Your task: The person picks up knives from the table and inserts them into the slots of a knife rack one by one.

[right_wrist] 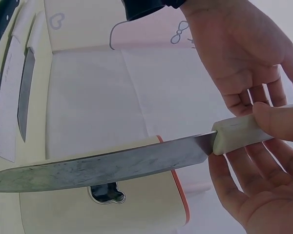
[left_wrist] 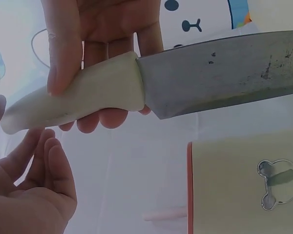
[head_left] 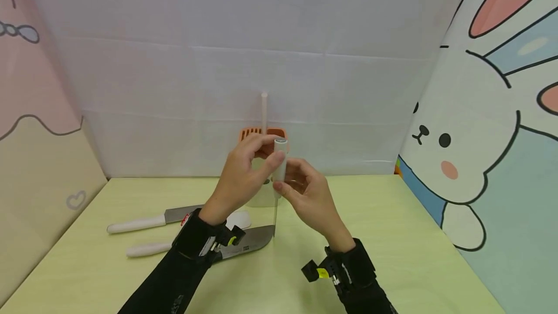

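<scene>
A knife with a white handle (head_left: 281, 171) hangs blade-down before the person; its broad grey blade (left_wrist: 215, 73) has dark spots. The right hand (head_left: 311, 197) grips the handle near the blade, thumb in front and fingers behind. Higher up, the left hand (head_left: 241, 168) pinches the handle's butt end between thumb and fingertips. Just behind the blade stands a cream knife holder (right_wrist: 136, 209) with an orange slotted rim (head_left: 250, 132) and a bear-shaped window (left_wrist: 282, 180). The hands partly hide the holder in the head view.
Left on the pale yellow table (head_left: 392, 256) lie a white-handled knife (head_left: 137, 225), a white knife with a red mark (head_left: 150, 249) and a black-handled knife (head_left: 250, 242). The left forearm covers parts of them. A pale pink rod (head_left: 264, 110) rises from the holder. White sheeting (head_left: 174, 86) hangs behind.
</scene>
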Available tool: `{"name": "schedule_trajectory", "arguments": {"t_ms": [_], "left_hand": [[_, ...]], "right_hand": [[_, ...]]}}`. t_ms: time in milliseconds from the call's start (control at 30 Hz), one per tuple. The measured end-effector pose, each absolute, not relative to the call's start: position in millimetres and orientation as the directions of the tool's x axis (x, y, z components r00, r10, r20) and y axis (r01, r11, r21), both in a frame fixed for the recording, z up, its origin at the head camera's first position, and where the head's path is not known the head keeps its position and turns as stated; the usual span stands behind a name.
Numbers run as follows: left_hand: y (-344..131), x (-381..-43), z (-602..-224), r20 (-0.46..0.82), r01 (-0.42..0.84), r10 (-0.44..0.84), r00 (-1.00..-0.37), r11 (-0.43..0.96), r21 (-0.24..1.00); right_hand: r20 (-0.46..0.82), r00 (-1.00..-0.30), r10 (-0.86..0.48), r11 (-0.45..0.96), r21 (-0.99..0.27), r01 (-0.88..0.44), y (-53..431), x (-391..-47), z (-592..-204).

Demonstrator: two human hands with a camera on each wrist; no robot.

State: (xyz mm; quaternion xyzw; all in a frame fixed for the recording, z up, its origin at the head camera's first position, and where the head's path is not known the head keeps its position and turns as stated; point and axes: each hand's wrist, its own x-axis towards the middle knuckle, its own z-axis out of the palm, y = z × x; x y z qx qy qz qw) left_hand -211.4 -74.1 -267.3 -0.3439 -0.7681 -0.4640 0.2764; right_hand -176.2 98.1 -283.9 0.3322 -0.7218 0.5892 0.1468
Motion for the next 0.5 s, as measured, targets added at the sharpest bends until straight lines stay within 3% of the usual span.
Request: {"name": "schedule_trajectory", "arguments": {"t_ms": [500], "left_hand": [[-68.5, -206.2, -268.0, 0.741, 0.776, 0.242, -0.626, 0.284, 0.563]], "right_hand": [[0.608, -0.729, -0.316, 0.096, -0.744, -0.662, 96.0, -175.7, -286.5]]}}
